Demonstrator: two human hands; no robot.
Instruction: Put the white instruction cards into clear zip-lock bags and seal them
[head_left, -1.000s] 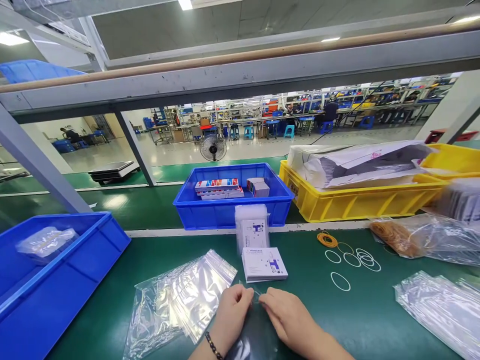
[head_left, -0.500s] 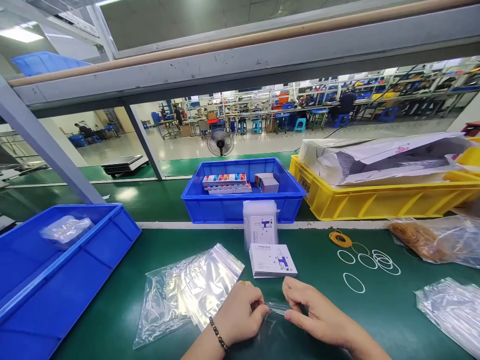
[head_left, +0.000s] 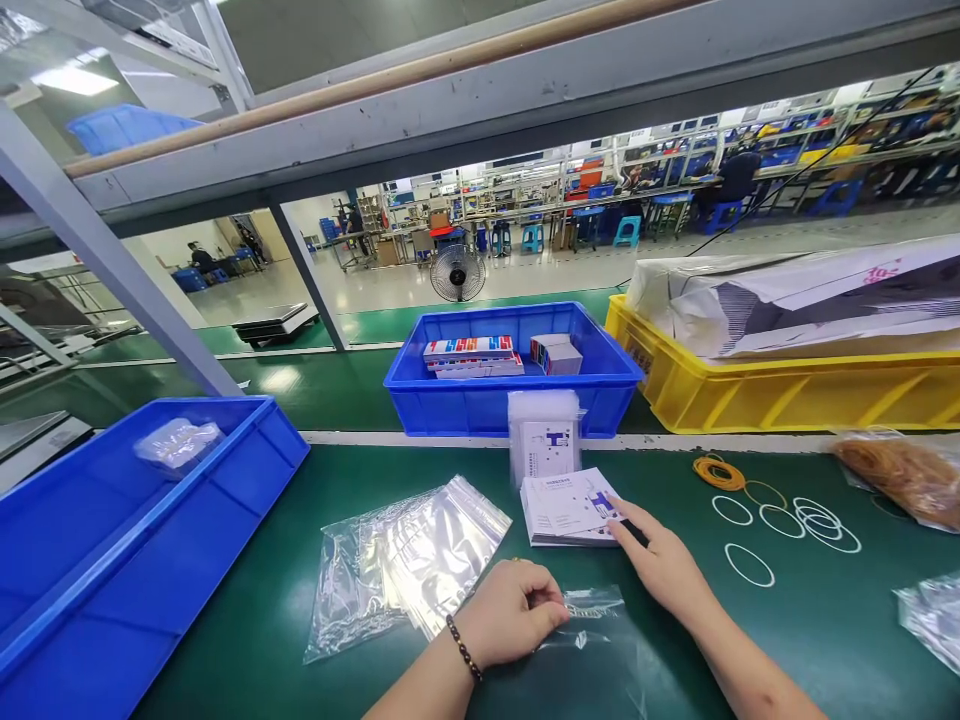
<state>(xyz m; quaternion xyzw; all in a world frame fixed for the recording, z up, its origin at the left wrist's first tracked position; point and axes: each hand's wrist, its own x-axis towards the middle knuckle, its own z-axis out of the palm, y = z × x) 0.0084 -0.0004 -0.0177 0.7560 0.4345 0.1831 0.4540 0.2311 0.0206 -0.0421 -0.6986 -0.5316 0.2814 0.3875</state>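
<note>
One pinch of the left hand [head_left: 521, 612] holds a clear plastic bag [head_left: 592, 650] by its far edge, while the right hand [head_left: 664, 565], nearer and unclenched, touches the right side of a rectangular white-and-purple card stack [head_left: 564, 508] lying crosswise beyond the bag, toward the green desk's [head_left: 255, 590] far edge.

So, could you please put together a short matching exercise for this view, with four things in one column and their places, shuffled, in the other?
Things:
1. Person's bare left hand
2. Person's bare right hand
3. Crumpled white wrapping
4. Round black fan

Places:
A. In the background, beyond the middle blue plastic bin
B. Fingertips at the stack of white printed cards
C. At the upper edge of a clear plastic bag
D. In the yellow plastic bin

Right pairs: 1-C, 2-B, 3-D, 4-A
</note>
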